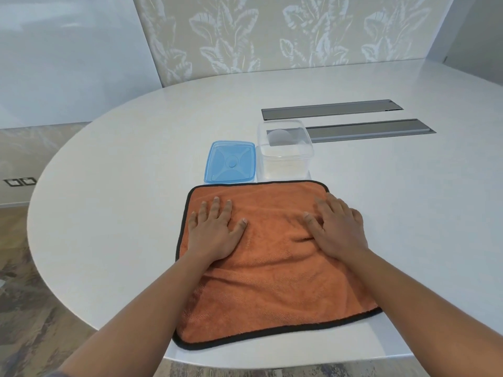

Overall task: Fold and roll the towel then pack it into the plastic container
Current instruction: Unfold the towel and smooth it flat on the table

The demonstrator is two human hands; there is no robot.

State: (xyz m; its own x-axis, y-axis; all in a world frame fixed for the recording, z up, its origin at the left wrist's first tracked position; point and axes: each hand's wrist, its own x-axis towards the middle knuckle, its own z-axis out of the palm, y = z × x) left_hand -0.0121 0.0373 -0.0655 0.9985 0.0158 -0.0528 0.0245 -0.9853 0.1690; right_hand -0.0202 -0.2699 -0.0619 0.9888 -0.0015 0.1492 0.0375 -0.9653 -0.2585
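Note:
An orange towel (272,273) with a black border lies spread flat on the white table, near its front edge. My left hand (215,229) rests palm down on the towel's far left part, fingers apart. My right hand (337,227) presses flat on the far right part, where the cloth is slightly wrinkled. Just beyond the towel stands a clear plastic container (284,151), open and upright. Its blue lid (231,163) lies flat on the table to the container's left.
The round white table (122,186) carries two grey recessed cable trays (332,109) behind the container. A patterned wall panel stands at the back. Floor sockets (20,182) show at the far left, beyond the table's curved edge.

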